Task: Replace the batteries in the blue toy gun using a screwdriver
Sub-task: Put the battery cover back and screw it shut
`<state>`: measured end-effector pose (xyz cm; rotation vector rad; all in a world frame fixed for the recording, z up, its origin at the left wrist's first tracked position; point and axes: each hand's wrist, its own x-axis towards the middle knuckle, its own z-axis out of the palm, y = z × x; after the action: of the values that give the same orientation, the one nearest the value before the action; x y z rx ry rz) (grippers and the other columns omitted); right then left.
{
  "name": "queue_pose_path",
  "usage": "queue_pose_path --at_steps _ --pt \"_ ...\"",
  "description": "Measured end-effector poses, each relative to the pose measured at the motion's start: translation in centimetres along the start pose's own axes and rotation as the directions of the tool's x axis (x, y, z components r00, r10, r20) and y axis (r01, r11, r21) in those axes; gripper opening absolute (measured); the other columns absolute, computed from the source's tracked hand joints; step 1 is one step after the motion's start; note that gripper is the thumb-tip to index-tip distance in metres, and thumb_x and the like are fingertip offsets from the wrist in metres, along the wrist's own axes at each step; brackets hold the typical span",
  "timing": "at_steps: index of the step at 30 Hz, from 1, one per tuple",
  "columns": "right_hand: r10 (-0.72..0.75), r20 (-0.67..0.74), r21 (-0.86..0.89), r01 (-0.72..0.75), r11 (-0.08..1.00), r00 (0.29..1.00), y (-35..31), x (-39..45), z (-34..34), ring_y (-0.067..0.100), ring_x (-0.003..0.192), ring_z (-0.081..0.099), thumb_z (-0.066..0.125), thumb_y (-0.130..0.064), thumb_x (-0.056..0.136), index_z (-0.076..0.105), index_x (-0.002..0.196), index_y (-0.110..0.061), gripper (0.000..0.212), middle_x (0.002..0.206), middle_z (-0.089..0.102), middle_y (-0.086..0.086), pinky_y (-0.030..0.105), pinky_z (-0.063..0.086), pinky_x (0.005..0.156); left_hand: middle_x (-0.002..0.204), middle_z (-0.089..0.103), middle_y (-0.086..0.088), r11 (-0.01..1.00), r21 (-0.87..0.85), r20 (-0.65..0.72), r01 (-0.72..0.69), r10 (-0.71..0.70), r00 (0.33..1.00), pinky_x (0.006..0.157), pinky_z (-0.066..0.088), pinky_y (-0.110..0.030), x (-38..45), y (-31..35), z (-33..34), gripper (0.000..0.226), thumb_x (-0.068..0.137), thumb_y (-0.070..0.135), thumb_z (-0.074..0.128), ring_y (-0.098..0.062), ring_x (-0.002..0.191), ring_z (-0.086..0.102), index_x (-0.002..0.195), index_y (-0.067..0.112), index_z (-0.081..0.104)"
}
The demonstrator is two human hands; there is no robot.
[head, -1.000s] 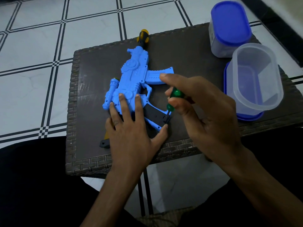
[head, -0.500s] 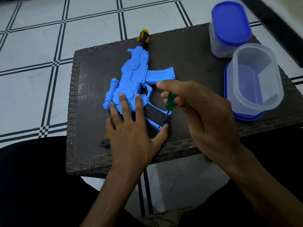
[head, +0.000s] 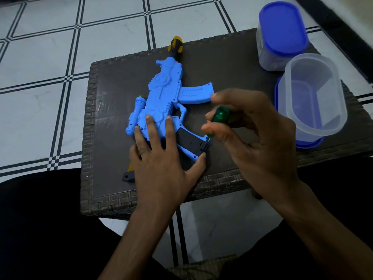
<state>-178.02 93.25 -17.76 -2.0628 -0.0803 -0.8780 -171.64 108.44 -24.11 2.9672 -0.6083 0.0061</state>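
Two hands were on the job. We saw the blue toy gun (head: 163, 91) lying flat on the dark woven counter (head: 113, 87), its yellow-and-black muzzle toward the far edge. Our left hand (head: 161, 164) pressed down on the gun's rear with fingers straight and spread, the thumb reaching out to the end of the black grip panel (head: 190, 141). Our right hand (head: 256, 136) pinched the green-handled screwdriver (head: 220, 117) between thumb and fingertips, holding it nearly upright with its lower end at the blue edge beside that black panel; the tip itself was too small for us to make out. To the right stood a clear open container (head: 314, 93) on a blue lid (head: 310, 143), and behind it a closed container with a blue lid (head: 282, 31). Beneath the counter lay a white tiled floor (head: 40, 57).
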Motion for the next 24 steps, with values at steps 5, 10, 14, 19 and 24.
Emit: queue_pose_path --at_steps 5,10,14,19,24 --pt "-0.058 0.000 -0.048 0.058 0.997 0.998 0.29 -0.11 -0.19 0.017 0.096 0.070 0.068 -0.013 0.093 0.062 0.115 -0.008 0.023 0.105 0.071 0.006 0.033 0.058 0.081 0.167 0.010 -0.021 1.000 -0.010 0.000 0.002 -0.002 1.000 0.113 0.026 -0.059 0.00 0.05 -0.05 0.103 0.079 0.083 0.021 -0.048 0.151 0.015 0.160 0.021 0.019" --pt "-0.056 0.002 -0.040 0.056 0.998 0.998 0.26 -0.57 -0.29 0.017 0.107 0.068 0.059 -0.002 0.095 0.062 0.118 0.001 0.023 0.115 0.069 0.008 0.034 0.057 0.088 0.167 0.011 -0.021 1.000 -0.015 -0.003 0.003 -0.003 1.000 0.113 0.026 -0.059 -0.01 0.00 0.00 0.103 0.079 0.083 0.021 -0.048 0.150 0.016 0.160 0.020 0.019" --pt "-0.040 0.019 -0.023 0.040 0.999 0.999 -0.05 -0.18 -0.32 0.016 0.099 0.069 0.065 -0.006 0.094 0.057 0.119 -0.012 0.026 0.109 0.068 0.004 0.031 0.058 0.083 0.167 0.010 -0.021 1.000 -0.014 -0.002 -0.001 0.001 1.000 0.113 0.027 -0.059 0.01 -0.07 0.00 0.102 0.080 0.083 0.021 -0.048 0.150 0.016 0.160 0.020 0.019" --pt "-0.035 0.049 -0.088 0.039 0.995 0.998 0.19 0.18 -0.16 0.014 0.088 0.063 0.070 -0.010 0.092 0.067 0.114 -0.010 0.022 0.101 0.063 0.006 0.029 0.054 0.078 0.167 0.010 -0.021 1.000 -0.015 -0.006 -0.004 0.004 1.000 0.114 0.026 -0.059 -0.02 -0.05 0.06 0.102 0.080 0.083 0.023 -0.048 0.151 0.015 0.160 0.021 0.018" --pt "-0.074 0.082 -0.080 0.081 0.993 0.994 0.07 0.01 -0.13 0.009 0.111 0.059 0.059 -0.004 0.095 0.065 0.119 0.002 0.025 0.117 0.063 0.010 0.023 0.047 0.096 0.167 0.010 -0.022 1.000 -0.010 -0.002 -0.003 0.003 1.000 0.113 0.027 -0.059 -0.05 -0.08 0.01 0.102 0.080 0.083 0.022 -0.048 0.150 0.016 0.160 0.020 0.018"
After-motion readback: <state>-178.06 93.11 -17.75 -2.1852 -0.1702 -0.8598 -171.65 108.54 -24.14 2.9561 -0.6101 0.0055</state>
